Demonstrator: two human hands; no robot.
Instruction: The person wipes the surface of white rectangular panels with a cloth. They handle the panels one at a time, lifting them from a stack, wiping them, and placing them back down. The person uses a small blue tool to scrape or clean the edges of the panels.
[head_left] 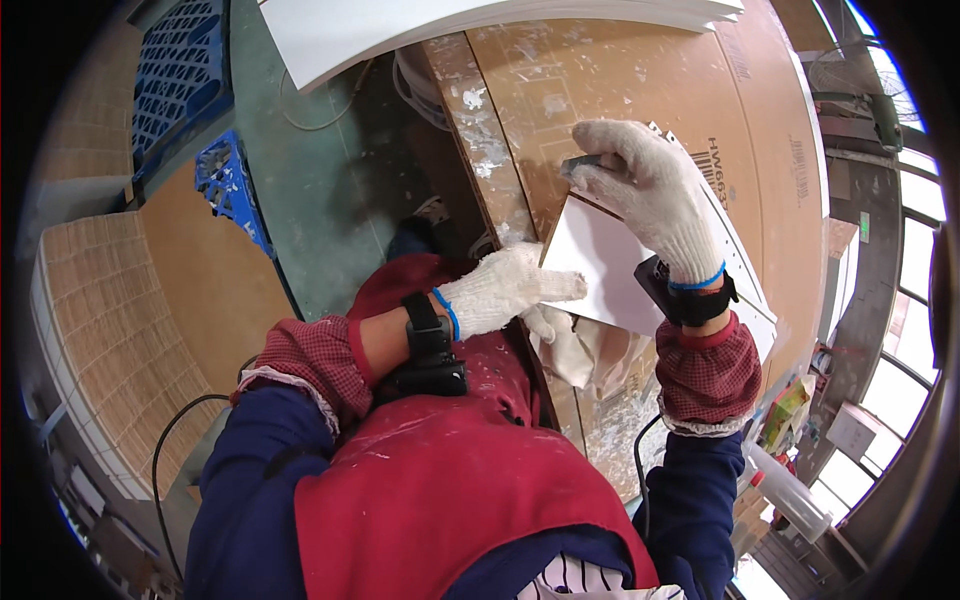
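My left hand (pixel 515 288), in a white knit glove, grips the near left edge of a white panel (pixel 603 262), with a finger lying over its face. The panel lies tilted on the cardboard-covered table, with a brown edge at its left side. Over the panel's far end my right hand (pixel 645 185), also gloved, is closed on a small grey piece (pixel 582 165). Its exact kind is hard to make out. More white boards (pixel 728 235) with dark marks along the edge lie under and beside my right wrist. Crumpled pale cloth or gloves (pixel 570 355) rest below the panel.
A stack of white sheets (pixel 480 25) lies at the far end of the table. The cardboard (pixel 620 80) is spattered with white. Blue plastic crates (pixel 185 70) and a stack of light brown panels (pixel 120 340) stand at left. A clear bottle (pixel 790 495) lies at right.
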